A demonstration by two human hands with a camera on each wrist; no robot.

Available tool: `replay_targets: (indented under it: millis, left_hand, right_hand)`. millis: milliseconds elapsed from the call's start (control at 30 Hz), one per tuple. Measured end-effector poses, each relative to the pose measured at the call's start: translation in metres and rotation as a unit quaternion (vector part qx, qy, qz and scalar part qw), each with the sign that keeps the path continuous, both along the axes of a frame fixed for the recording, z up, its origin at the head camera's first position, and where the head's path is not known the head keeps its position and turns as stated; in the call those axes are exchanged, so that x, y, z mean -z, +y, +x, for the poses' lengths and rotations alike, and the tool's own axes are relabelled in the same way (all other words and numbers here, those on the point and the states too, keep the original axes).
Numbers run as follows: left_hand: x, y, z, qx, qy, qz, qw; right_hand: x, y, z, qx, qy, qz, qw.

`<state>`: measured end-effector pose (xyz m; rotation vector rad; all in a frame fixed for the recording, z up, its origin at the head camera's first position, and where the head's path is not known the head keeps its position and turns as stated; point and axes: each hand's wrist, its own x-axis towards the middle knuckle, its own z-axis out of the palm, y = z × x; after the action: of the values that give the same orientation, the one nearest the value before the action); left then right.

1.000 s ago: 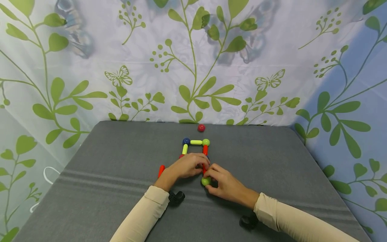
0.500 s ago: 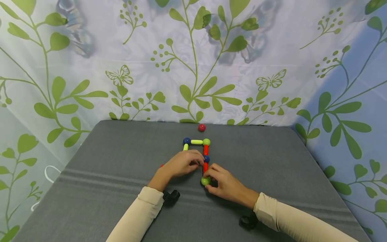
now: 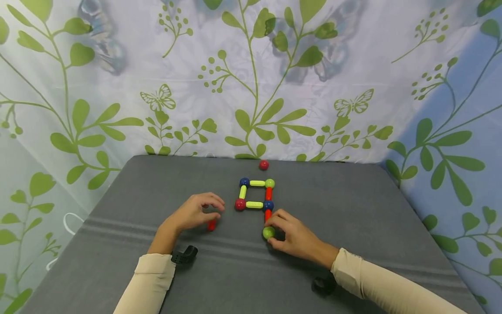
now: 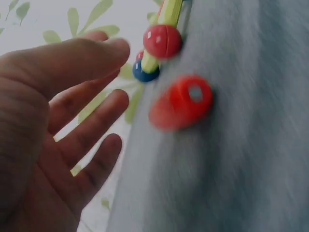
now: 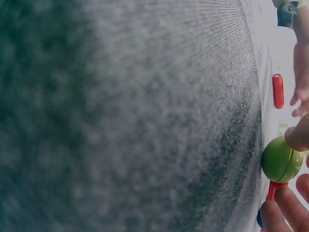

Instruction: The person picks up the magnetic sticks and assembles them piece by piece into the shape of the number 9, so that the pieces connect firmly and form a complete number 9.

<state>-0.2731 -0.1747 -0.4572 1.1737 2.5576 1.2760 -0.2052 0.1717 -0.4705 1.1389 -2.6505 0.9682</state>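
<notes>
A magnetic ball-and-rod figure lies on the grey table: a square with blue (image 3: 245, 182), green (image 3: 269, 183), red (image 3: 240, 204) and blue balls (image 3: 268, 205) at its corners. Yellow-green rods (image 3: 254, 204) form three sides, a red rod (image 3: 268, 194) the fourth. From the near blue corner another red rod (image 3: 268, 215) leads to a green ball (image 5: 277, 159), which my right hand (image 3: 294, 235) pinches between thumb and fingers. My left hand (image 3: 194, 212), fingers spread and loosely bent, hovers by a loose red rod (image 4: 181, 104) without gripping it.
A single red ball (image 3: 264, 165) sits near the far edge of the grey table (image 3: 333, 196). Behind it hangs a leaf-patterned curtain (image 3: 219, 117). Black straps (image 3: 184, 255) are on both wrists.
My left hand has moved left, away from the figure, to the loose red rod, uncovering the red corner ball and near yellow-green rod. My right hand stays at the green ball.
</notes>
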Motion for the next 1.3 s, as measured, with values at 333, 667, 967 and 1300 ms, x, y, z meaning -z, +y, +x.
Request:
replay_targets:
  millis: [333,667,967,1300]
  left_hand:
    - [0.015,-0.018,0.012,-0.013,-0.049,-0.067,0.9965]
    - [0.015,-0.012,0.013,-0.015,-0.051,-0.087,0.9947]
    - [0.017,-0.01,0.012,-0.004,-0.059,-0.073,0.9956]
    - [0.016,0.006,0.014,0.025,-0.058,0.0,0.998]
  right_hand:
    - [-0.002,-0.002,0.001,0.002,-0.003,0.007,1.0]
    - [0.002,0.0,0.0,-0.003,0.001,-0.009,1.0]
    - [0.003,0.0,0.001,-0.001,-0.004,-0.012,0.9999]
    - [0.001,-0.002,0.002,-0.003,0.0,-0.017,0.9999]
